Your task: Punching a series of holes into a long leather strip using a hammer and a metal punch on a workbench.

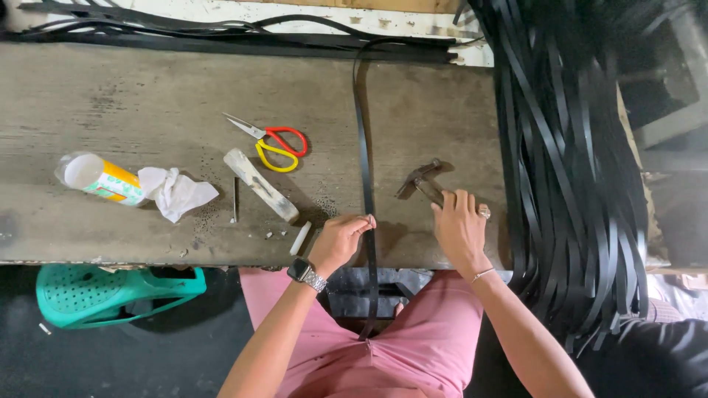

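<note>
Pinched between thumb and fingertips of the left hand [341,242], a long black strap [365,169] runs straight across the worn wooden workbench [133,96] from its far edge to the near one and hangs down over the person's pink trousers [413,346]. The right hand [461,228] is closed around the handle of a hammer [420,180], whose metal head rests on the bench just right of the strap. A thick curtain of black strips [575,184] drapes over the bench's right end, and more strips [221,33] lie along its far edge. Below the bench at left sits a green plastic stool [96,295]. On the bench left of the strap lie a crumpled white cloth [177,193], a pale tube with a yellow label [99,179] touching it, a grimy whitish bar [259,184], red-and-yellow scissors [274,142], a thin nail-like rod [235,200], and a small white stick [300,238] near the front edge. A wristwatch [306,274] is on the left wrist, a ring [484,214] on the right hand.
</note>
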